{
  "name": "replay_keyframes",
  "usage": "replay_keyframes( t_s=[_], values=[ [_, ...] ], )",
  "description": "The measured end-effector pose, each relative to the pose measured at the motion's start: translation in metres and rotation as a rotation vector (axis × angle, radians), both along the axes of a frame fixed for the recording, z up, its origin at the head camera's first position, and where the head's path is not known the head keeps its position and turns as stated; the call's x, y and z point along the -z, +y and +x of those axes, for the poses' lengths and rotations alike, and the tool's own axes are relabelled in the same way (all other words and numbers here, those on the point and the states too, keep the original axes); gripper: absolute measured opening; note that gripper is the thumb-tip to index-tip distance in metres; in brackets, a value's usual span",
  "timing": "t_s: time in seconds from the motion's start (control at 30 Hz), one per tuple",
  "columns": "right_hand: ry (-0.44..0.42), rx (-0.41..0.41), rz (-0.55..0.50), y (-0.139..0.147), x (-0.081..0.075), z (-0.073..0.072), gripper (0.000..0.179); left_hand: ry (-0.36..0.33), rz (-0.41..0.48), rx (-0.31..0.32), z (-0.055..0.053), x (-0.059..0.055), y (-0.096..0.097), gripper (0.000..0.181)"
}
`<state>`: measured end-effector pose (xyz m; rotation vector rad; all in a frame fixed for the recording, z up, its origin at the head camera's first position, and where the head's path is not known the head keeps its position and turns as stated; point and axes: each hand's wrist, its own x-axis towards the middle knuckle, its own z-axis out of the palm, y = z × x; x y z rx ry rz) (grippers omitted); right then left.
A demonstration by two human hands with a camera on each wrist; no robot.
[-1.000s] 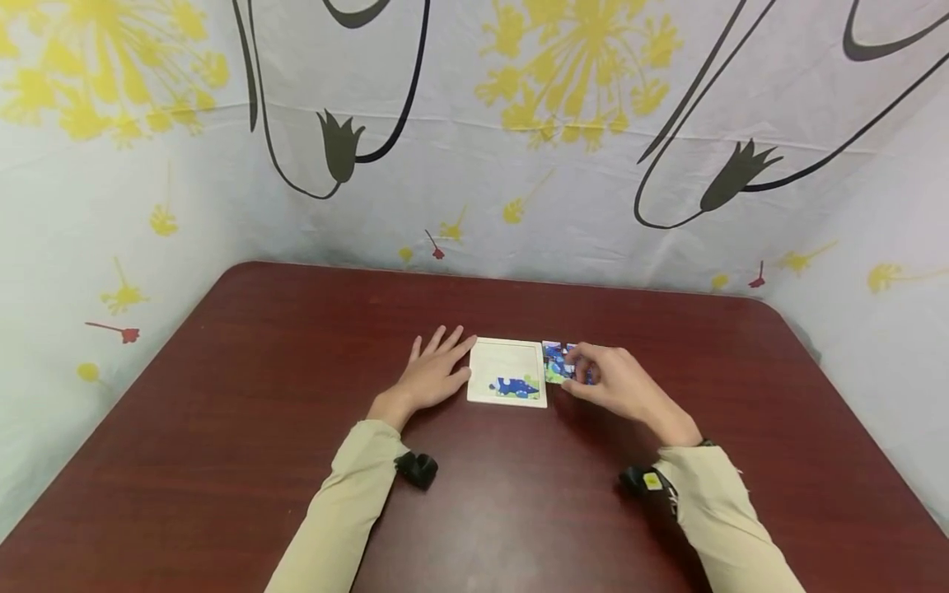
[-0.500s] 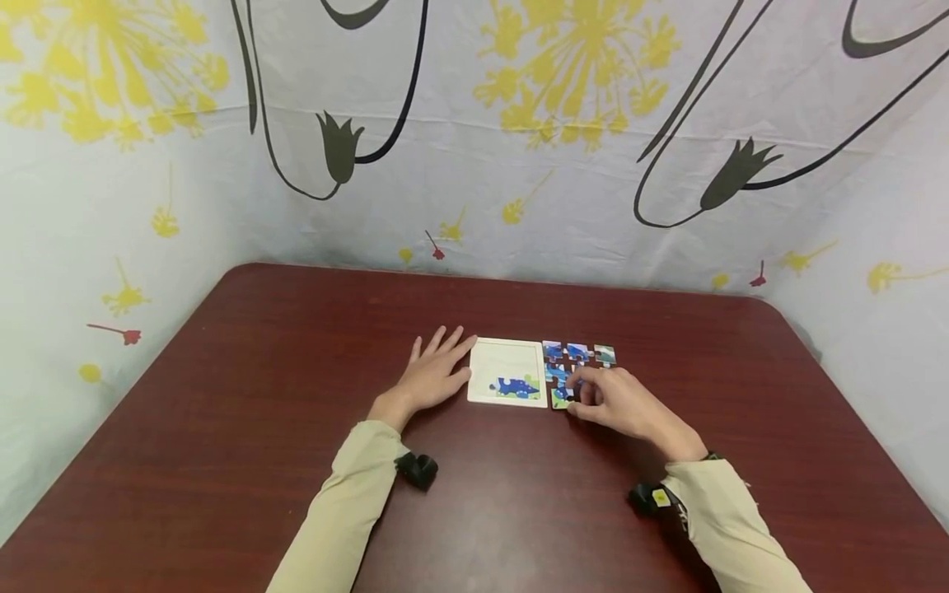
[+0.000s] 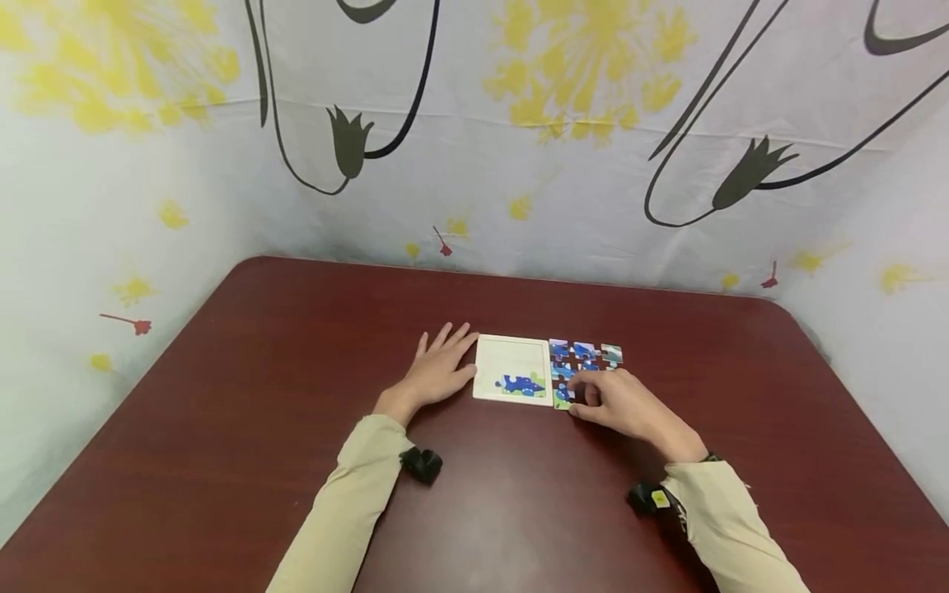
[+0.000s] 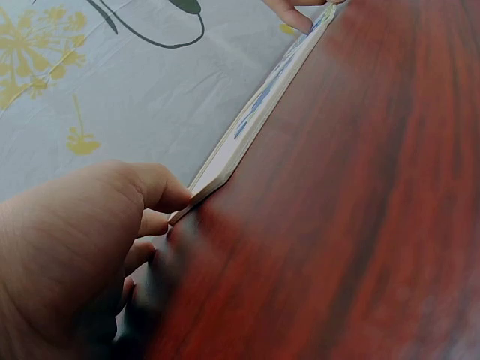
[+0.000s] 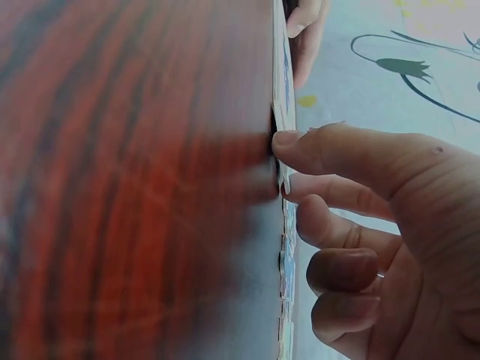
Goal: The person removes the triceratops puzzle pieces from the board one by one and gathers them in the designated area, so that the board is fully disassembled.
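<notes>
A pale square puzzle tray [image 3: 511, 356] lies flat on the table, with a few joined blue and green pieces [image 3: 523, 385] in its lower right corner. My left hand [image 3: 433, 375] lies spread at its left edge; in the left wrist view the thumb [image 4: 166, 187] touches the tray's corner. Right of the tray lie several loose puzzle pieces [image 3: 584, 351]. My right hand [image 3: 619, 401] pinches the nearest left puzzle piece [image 3: 562, 399] between thumb and forefinger, beside the tray's lower right corner. Its other fingers are curled, and the hand hides some pieces behind it.
The dark red-brown table [image 3: 474, 494] extends around the tray on all sides. A white patterned cloth [image 3: 474, 165] hangs behind the table and along its sides. Each wrist carries a small black camera [image 3: 421, 465].
My right hand has come away from the block of loose pieces, now spread apart, and toward me to the near left piece. The left hand stays on the tray. The head view has shifted slightly.
</notes>
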<state>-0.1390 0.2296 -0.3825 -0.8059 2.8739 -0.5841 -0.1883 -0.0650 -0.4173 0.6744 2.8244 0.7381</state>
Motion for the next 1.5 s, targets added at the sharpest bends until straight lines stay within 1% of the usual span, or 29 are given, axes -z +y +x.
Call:
replay_keyframes(
  t_s=[0.17, 0.33, 0.5, 0.67, 0.8, 0.87, 0.93, 1.1, 1.2, 1.27, 1.37, 1.5],
  values=[
    [0.017, 0.034, 0.007, 0.004, 0.000, 0.003, 0.027, 0.026, 0.041, -0.005, 0.000, 0.002, 0.007, 0.059],
    [-0.012, 0.037, 0.007, 0.002, 0.002, 0.004, 0.028, -0.002, 0.027, 0.002, 0.003, 0.002, 0.004, 0.058],
    [0.001, 0.051, 0.003, -0.003, 0.005, 0.004, 0.027, 0.005, 0.032, -0.008, 0.004, 0.003, 0.001, 0.056],
    [0.003, 0.053, 0.025, -0.008, 0.005, 0.003, 0.027, -0.016, 0.028, -0.012, 0.006, 0.004, -0.002, 0.056],
    [0.026, 0.065, 0.046, -0.009, 0.004, 0.004, 0.027, -0.004, 0.031, -0.018, 0.006, 0.003, -0.002, 0.056],
    [0.048, 0.069, 0.050, -0.010, 0.003, 0.004, 0.027, 0.002, 0.022, -0.016, 0.005, 0.003, -0.002, 0.056],
    [0.088, 0.072, 0.044, -0.009, 0.000, 0.005, 0.025, 0.005, 0.021, -0.012, 0.004, 0.003, -0.002, 0.056],
    [0.258, 0.082, -0.053, -0.006, -0.015, 0.003, 0.017, 0.024, 0.018, -0.009, 0.000, 0.001, 0.001, 0.056],
    [0.303, 0.076, -0.098, -0.006, -0.023, 0.000, 0.013, 0.032, 0.015, -0.013, -0.001, 0.000, 0.002, 0.056],
    [0.285, 0.061, -0.097, -0.009, -0.023, -0.002, 0.011, 0.028, 0.013, -0.016, 0.000, 0.000, 0.003, 0.056],
    [0.243, 0.008, -0.072, -0.022, -0.020, -0.006, 0.012, 0.017, 0.023, -0.021, 0.002, 0.000, 0.003, 0.056],
    [0.142, -0.052, -0.018, -0.043, -0.017, -0.014, 0.016, 0.012, 0.020, -0.033, 0.004, 0.001, 0.003, 0.056]
  ],
)
